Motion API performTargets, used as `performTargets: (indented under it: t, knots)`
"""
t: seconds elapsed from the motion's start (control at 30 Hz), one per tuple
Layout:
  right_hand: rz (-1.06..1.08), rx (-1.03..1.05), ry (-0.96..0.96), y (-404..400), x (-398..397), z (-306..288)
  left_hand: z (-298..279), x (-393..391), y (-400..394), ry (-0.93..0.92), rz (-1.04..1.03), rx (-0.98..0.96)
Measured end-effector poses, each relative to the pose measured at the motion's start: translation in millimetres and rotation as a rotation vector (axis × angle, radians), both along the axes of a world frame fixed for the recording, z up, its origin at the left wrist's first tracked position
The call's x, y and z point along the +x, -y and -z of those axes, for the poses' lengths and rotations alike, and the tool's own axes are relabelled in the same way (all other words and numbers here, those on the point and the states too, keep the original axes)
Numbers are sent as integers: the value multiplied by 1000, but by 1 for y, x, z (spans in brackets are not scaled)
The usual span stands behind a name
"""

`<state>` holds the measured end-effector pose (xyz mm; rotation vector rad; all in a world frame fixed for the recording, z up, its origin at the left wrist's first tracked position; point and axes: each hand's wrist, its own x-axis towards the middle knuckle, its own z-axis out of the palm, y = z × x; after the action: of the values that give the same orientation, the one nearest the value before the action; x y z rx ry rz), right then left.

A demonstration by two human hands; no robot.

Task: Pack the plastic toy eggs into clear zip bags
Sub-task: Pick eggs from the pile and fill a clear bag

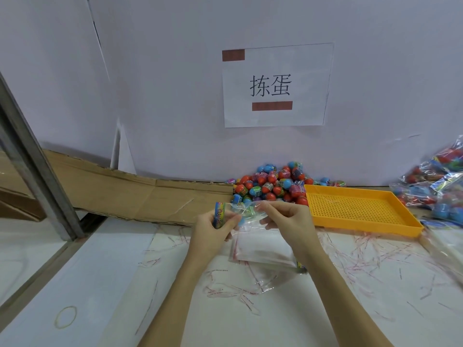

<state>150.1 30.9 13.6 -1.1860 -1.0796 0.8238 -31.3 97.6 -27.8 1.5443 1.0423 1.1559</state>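
Both hands (253,221) — fingers pinching clear zip bag's (246,211) edges, seemingly — beside yellow tray (360,209).

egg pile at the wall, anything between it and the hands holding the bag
Nothing visible blocks it. The egg pile lies just behind the clear bag pinched by the left hand and right hand; the yellow tray sits off to the right.

A small packing workshop, hand-assembly style. A printed paper sign (276,85) is taped to a plain white wall. Below the sign, a heap of eggs (271,185) lies on the desk (100,284), beside a yellow tray (360,209), filled bags (436,181) and flattened cardboard (130,191).
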Motion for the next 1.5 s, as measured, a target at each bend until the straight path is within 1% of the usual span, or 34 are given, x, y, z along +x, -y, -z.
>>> performTargets:
  t: [0.07, 0.13, 0.23, 0.3, 0.4, 0.53, 0.6, 0.7, 0.87, 0.93, 0.97, 1.03, 1.1, 1.17, 1.2, 1.27, 1.33, 1.37, 1.4, 1.47, 1.5]
  knots:
    - [-98, -48, -114, 0, 1, 1, 2, -2, -1, -34, -40, 23]
    - [-202, -113, -221, -1, 3, 2, 1, -2, -1, -14, -48, 13]
    - [-273, -212, -251, -4, 3, 4, -2, -1, 0, 42, -40, -11]
    - [-313, -261, -274, -5, 2, 6, -2, 0, 2, 15, -45, 9]
    - [-390, -271, -361, -3, 0, 9, -1, 1, 3, -49, -50, 30]
    - [-371, -253, -427, -5, 1, 10, -4, 2, 4, -72, -64, 29]
    - [-377, -252, -438, -6, 3, 9, -5, 1, 4, -28, -80, 54]
    - [-409, -248, -378, -5, 5, 7, -3, -4, 0, 47, -80, 131]
    - [-620, -275, -370, -1, -2, 3, -8, -5, 5, 46, -88, 174]
    - [-645, -265, -307, 1, -6, 2, -10, -2, 8, -6, -115, 194]
    - [-613, -251, -246, 2, -8, 2, -11, -3, 8, -41, -150, 228]
    - [-466, -204, -64, 1, -12, 2, -13, -6, 8, -168, -210, 404]
    - [-331, -147, 76, 0, -13, 4, -10, -9, 6, -344, -85, 600]
    - [-382, -114, 107, 1, -13, 8, -6, -8, 9, -551, 27, 741]
    - [-425, -118, 136, 2, -13, 10, -3, -6, 9, -634, 33, 802]
    - [-430, -125, 201, 3, -14, 10, -2, -2, 9, -720, -33, 897]
    - [-376, -68, 159, 2, -16, 7, -5, -5, 8, -713, -171, 960]
    - [-347, -13, 97, 1, -16, 6, -7, -8, 6, -685, -232, 945]
    - [-308, 37, 17, 0, -15, 5, -9, -11, 4, -639, -277, 887]
    - [-202, 103, -110, -3, -11, 7, -11, -17, 3, -468, -317, 646]
    - [-143, 110, -84, -5, -10, 8, -11, -19, 3, -353, -324, 504]
